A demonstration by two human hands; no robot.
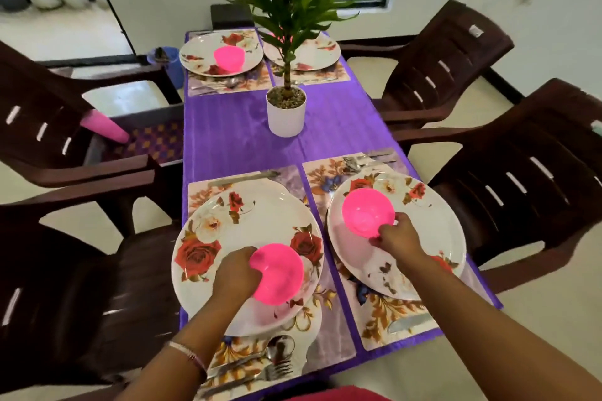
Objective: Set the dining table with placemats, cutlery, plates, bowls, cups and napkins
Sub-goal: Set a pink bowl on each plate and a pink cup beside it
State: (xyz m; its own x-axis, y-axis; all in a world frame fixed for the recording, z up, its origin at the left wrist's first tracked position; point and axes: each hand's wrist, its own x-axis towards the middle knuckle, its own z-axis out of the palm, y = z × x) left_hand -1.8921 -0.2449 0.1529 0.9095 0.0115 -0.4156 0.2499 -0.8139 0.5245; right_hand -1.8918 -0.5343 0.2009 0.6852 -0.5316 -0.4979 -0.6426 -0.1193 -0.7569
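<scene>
Bowls going down onto the two near plates: left hand [236, 273] grips the rim of a pink bowl [278, 273] over the lower-left plate [228, 238], right hand [395, 238] pinches the rim of a second pink bowl [368, 216] on the lower-right plate [433, 228]. Next move, by my reading, calls for centring and releasing both, then fetching cups, likely from the pink stack [104, 126] on the chair at mid left. Room is tight: plates nearly fill their placemats, the right placemat [381, 325] lies close to the table edge, and the potted plant [286, 114] stands mid-table.
</scene>
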